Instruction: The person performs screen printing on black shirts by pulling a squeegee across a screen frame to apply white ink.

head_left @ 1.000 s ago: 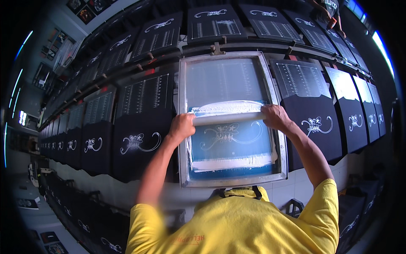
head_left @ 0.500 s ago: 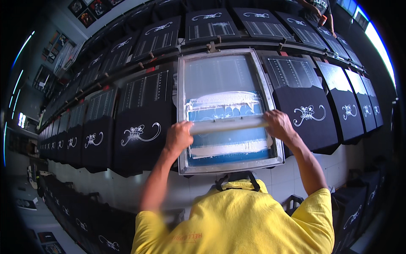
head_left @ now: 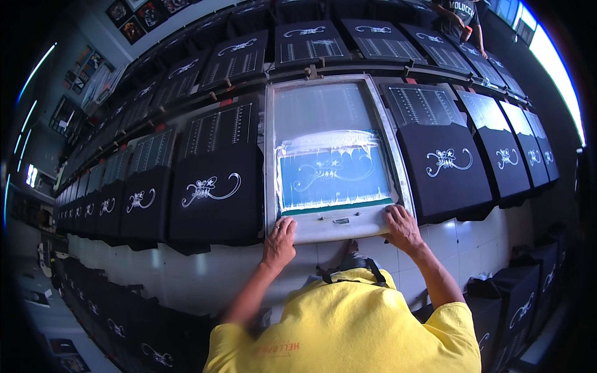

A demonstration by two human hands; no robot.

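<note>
A metal-framed printing screen (head_left: 270,155) lies in front of me, its mesh blue in the lower part. White ink (head_left: 329,142) is heaped in a band across its middle, and a thinner white line edges the near end of the blue area. Across the screen's near end is a pale squeegee (head_left: 341,222). My left hand (head_left: 280,242) is closed on its left end and my right hand (head_left: 403,227) on its right end. A scrolled star design (head_left: 329,173) shows through the blue mesh between ink band and squeegee.
Dark shirts on boards flank the screen, one at left (head_left: 211,205) and one at right (head_left: 448,180), each with a white scroll print. More rows run behind a rail (head_left: 242,81). Another person (head_left: 463,18) stands at far right. Tiled floor (head_left: 186,267) lies below.
Both hands have drawn the squeegee toward me, from mid-screen to its near end. The wide white strip near the bottom is now a thin line, and the blue design area is uncovered.
</note>
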